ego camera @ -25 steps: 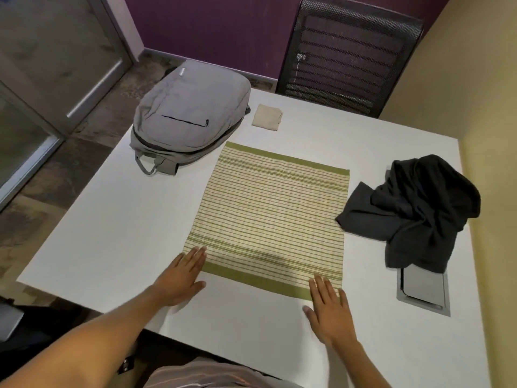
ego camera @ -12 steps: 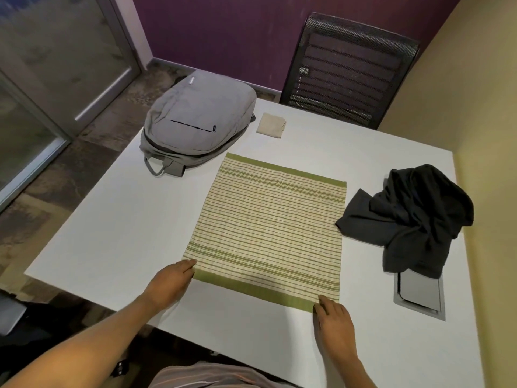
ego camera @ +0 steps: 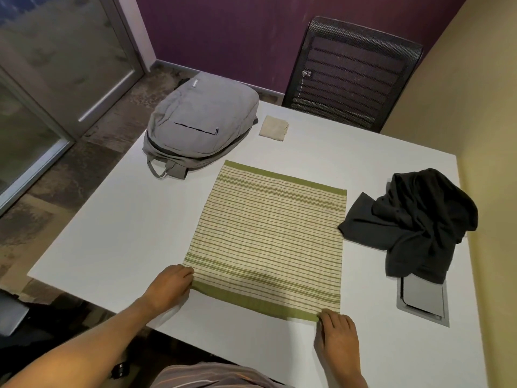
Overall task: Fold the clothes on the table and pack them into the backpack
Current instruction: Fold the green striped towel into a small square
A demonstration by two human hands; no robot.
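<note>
Two hands at the striped cloth's [ego camera: 265, 239] near corners: left hand [ego camera: 167, 287] and right hand [ego camera: 337, 336], fingers curled, pinching the green hem. Cloth lies flat mid-bench [ego camera: 117, 233]; grey backpack [ego camera: 198, 127] sits at the far left.

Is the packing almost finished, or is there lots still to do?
Lots left. Done: one small beige cloth sits folded. In hand: left hand and right hand pinch the flat striped cloth's near corners. Left: crumpled dark garment, then filling the backpack.

Green-striped cloth [ego camera: 267, 238] lies flat between zipped grey backpack [ego camera: 200, 126] and crumpled dark garment [ego camera: 416, 229].
</note>
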